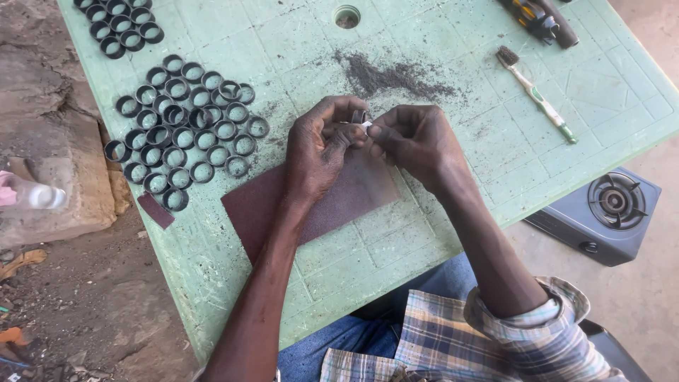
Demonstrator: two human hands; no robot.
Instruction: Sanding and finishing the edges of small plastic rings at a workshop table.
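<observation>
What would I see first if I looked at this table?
First, the crowd of black rings spread over the left of the green table. Then the left hand and right hand, pinching a small ring together above a brown sheet of sandpaper. Behind them lies a pile of dark dust.

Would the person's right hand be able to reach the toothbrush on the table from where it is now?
Probably yes: the toothbrush lies in the open on the green table, right of the right hand, nothing between them. That hand is busy, though, pinching a small white piece against the left hand.
</observation>
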